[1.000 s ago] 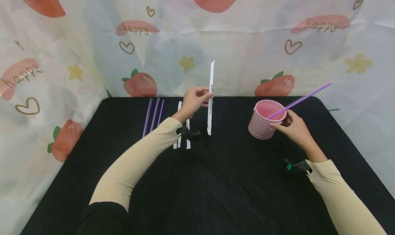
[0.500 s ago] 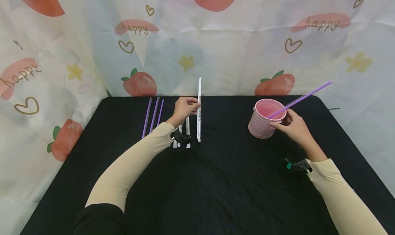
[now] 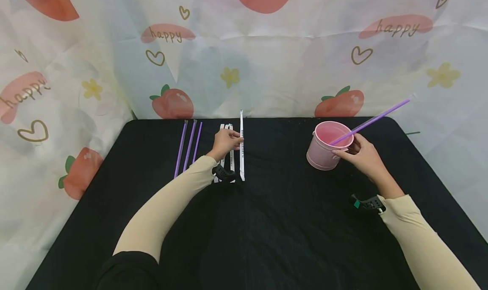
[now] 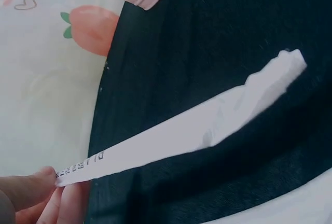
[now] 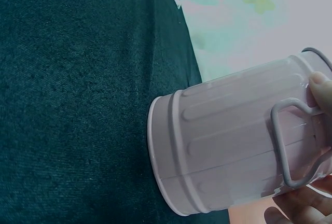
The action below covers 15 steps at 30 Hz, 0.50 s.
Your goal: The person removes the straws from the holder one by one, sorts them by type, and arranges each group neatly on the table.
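Note:
In the head view my left hand (image 3: 225, 144) pinches a white paper-wrapped straw (image 3: 242, 158) between thumb and fingers. The left wrist view has this wrapped straw (image 4: 166, 143) slanting over the black cloth, with a dark shadow beneath it. Just left of it lie several more white wrapped straws (image 3: 232, 161), partly hidden by the hand and wrist strap. On the right, my right hand (image 3: 362, 159) grips a pink bucket (image 3: 322, 152) near its rim and side handle. A purple straw (image 3: 375, 119) leans out of the bucket toward the upper right.
Three purple straws (image 3: 188, 146) lie side by side at the left, their near ends hidden behind the left sleeve. A black cloth (image 3: 274, 222) covers the table. Printed fabric (image 3: 286, 70) hangs along the back and the left side.
My left hand has moved left and down with the white wrapped straw, bringing it beside the other wrapped ones. The right hand and the bucket have stayed in place.

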Each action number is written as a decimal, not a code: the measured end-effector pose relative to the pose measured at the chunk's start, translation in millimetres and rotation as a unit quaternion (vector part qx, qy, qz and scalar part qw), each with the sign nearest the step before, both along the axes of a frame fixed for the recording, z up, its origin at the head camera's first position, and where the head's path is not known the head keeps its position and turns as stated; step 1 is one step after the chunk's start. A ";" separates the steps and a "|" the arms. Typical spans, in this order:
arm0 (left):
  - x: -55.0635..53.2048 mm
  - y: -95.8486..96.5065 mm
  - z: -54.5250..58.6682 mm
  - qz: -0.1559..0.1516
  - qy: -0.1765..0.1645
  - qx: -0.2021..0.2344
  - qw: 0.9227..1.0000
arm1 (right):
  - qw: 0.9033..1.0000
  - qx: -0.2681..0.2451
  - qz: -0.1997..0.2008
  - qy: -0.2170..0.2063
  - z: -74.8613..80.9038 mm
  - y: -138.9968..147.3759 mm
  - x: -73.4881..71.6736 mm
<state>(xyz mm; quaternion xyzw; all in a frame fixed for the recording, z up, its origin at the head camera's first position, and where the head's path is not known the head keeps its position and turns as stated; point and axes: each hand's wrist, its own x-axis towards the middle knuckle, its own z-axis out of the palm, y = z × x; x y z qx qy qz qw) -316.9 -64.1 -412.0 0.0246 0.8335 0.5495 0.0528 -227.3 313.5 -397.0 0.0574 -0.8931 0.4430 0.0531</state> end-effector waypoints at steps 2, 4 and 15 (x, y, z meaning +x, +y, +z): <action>0.3 -0.9 -2.4 0.000 -0.002 -0.017 1.000 | 1.000 -0.001 0.000 0.001 -0.2 0.0 -0.3; 1.0 -1.6 -3.8 -0.001 -0.006 -0.029 1.000 | 1.000 0.000 -0.001 0.001 -0.4 0.2 -0.3; -0.4 -2.0 -11.0 0.010 -0.014 -0.075 0.997 | 1.000 0.000 -0.003 0.000 -0.2 0.3 -0.5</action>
